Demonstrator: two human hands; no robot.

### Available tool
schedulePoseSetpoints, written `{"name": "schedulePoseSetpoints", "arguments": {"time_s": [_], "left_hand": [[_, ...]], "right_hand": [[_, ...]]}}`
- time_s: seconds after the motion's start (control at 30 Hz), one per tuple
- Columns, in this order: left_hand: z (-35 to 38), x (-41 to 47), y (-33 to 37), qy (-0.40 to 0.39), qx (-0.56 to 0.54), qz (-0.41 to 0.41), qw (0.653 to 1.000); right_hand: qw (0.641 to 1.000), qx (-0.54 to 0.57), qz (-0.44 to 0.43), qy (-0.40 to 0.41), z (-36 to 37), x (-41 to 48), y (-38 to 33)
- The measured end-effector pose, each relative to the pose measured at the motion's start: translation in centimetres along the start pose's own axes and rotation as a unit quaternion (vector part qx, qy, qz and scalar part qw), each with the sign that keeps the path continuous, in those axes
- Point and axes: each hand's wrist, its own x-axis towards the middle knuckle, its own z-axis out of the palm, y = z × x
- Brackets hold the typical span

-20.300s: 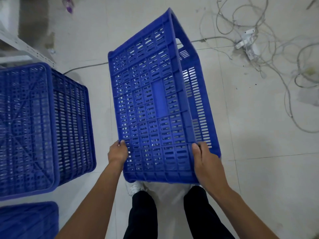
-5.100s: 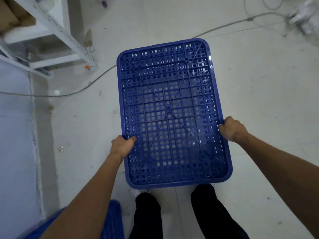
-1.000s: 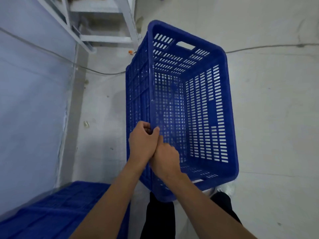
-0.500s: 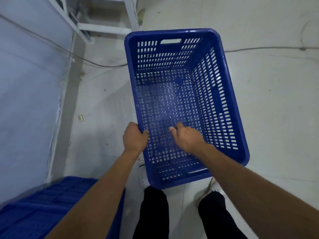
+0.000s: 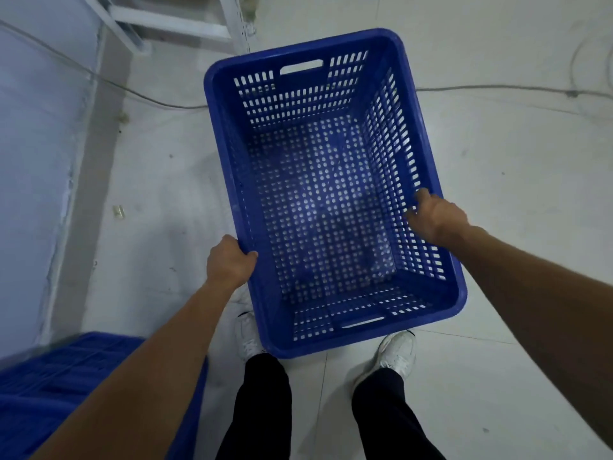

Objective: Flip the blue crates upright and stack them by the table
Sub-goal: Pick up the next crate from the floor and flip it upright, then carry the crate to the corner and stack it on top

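Between the two hands hangs the blue crate [image 5: 326,207], open side up, so for this one the flip looks finished; the left hand [image 5: 229,262] is closed around the long rim on its side, thumb over the edge; the right hand [image 5: 434,217] lies on the opposite long rim, blurred, with fingers [image 5: 418,204] curling over the inside wall, and I cannot tell if it is fully clamped. Below the grip are the white floor [image 5: 497,194] and the person's shoes [image 5: 398,355]; whether the crate touches the floor is not clear. Behind the left forearm, another blue crate [image 5: 49,386] waits, bottom side seemingly up. Beyond the far rim stands a white metal frame [image 5: 185,26], perhaps the table. Stacking remains, I judge.
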Motion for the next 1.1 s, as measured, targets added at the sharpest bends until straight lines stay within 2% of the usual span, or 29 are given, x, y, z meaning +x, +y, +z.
{"name": "schedulePoseSetpoints", "arguments": {"time_s": [0.17, 0.27, 0.4, 0.5, 0.6, 0.77, 0.9, 1.1], "left_hand": [[-1.6, 0.2, 1.2, 0.007, 0.147, 0.077, 0.986], [-2.5, 1.0, 2.2, 0.013, 0.13, 0.076, 0.989], [-3.4, 2.3, 3.9, 0.026, -0.039, -0.008, 0.999], [-3.3, 2.7, 4.7, 0.028, -0.113, -0.048, 0.992], [-3.0, 2.9, 4.7, 0.036, -0.109, -0.037, 0.993], [-2.9, 3.3, 3.7, 0.058, -0.043, -0.01, 0.997], [-3.1, 2.5, 4.1, 0.083, 0.003, -0.023, 0.996], [-4.6, -0.7, 6.8, 0.072, 0.012, -0.021, 0.997]], "right_hand": [[0.994, 0.046, 0.008, 0.097, -1.2, 1.3, 0.0], [0.983, 0.087, 0.026, 0.161, -1.8, 2.4, -0.5], [0.986, 0.127, 0.063, 0.085, -2.4, 4.2, -0.6], [0.984, 0.133, 0.087, 0.078, -2.8, 4.9, -0.1], [0.987, 0.12, 0.08, 0.075, -2.4, 4.8, 0.7], [0.987, 0.103, 0.1, 0.075, 0.6, 3.4, 1.8], [0.983, 0.11, 0.102, 0.102, 2.2, 1.3, 2.4], [0.98, 0.107, 0.102, 0.136, -0.6, -2.2, 3.9]]}}
